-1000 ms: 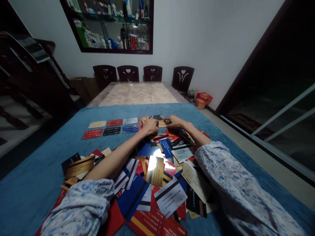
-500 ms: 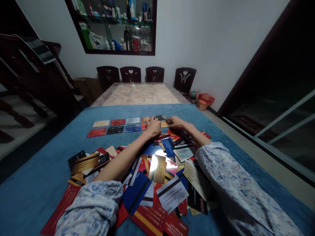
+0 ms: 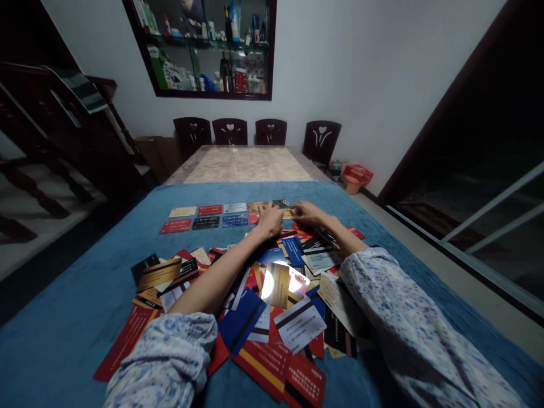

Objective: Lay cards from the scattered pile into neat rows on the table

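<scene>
At the right end of two rows of laid-out cards, my left hand rests with fingers partly spread over the cards, its fingertips by the left edge of a gold card. My right hand has its thumb and fingers closed at that card's right edge. The gold card lies flat in the lower row, below a black card. A red card is partly hidden by my left hand. Further left lie a blue card, a black card and a red card.
A heaped pile of bank-type cards spreads beneath my forearms on the blue cloth. Beyond the cloth is the patterned tabletop. Several dark chairs stand at the far end, under a wall cabinet.
The camera view has shifted slightly, moving the scene a little right and down. Both hands stay around the gold card, with only small finger movement.
</scene>
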### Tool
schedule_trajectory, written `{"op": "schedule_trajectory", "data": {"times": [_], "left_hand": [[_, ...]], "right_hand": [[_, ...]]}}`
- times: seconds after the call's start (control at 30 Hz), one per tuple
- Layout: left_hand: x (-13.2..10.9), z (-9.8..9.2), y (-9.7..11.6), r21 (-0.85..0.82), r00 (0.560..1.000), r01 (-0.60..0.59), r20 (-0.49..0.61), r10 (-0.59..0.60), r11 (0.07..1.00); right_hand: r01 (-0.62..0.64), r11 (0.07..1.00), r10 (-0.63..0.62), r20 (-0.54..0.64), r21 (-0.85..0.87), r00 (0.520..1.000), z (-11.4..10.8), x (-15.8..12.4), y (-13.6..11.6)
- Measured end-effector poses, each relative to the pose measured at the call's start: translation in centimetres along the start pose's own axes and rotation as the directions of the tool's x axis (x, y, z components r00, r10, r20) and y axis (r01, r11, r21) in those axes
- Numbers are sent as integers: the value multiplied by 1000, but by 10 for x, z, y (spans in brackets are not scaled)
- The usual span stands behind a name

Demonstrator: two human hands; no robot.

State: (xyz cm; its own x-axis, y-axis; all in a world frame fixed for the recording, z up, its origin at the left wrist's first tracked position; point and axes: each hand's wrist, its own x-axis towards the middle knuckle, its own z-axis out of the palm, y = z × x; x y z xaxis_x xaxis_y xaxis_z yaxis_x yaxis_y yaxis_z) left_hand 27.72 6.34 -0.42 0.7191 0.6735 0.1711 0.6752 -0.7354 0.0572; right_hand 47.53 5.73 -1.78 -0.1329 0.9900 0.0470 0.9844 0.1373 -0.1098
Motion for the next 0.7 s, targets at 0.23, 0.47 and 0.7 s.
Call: {"op": "schedule_trajectory", "data": {"times": [0.23, 0.47, 0.7], "left_hand": [[-21, -17, 6, -33, 1000, 3, 9, -3, 999], [-45, -31, 8, -91, 998, 58, -4, -59, 994], [-65, -34, 22, -124, 998, 58, -24, -61, 991]], "right_hand": [[-20, 999, 21, -51, 27, 998, -2, -18, -3], [39, 999, -33, -144, 38, 989, -4, -49, -8], [72, 997, -65, -212, 27, 975, -6, -89, -15]]}}
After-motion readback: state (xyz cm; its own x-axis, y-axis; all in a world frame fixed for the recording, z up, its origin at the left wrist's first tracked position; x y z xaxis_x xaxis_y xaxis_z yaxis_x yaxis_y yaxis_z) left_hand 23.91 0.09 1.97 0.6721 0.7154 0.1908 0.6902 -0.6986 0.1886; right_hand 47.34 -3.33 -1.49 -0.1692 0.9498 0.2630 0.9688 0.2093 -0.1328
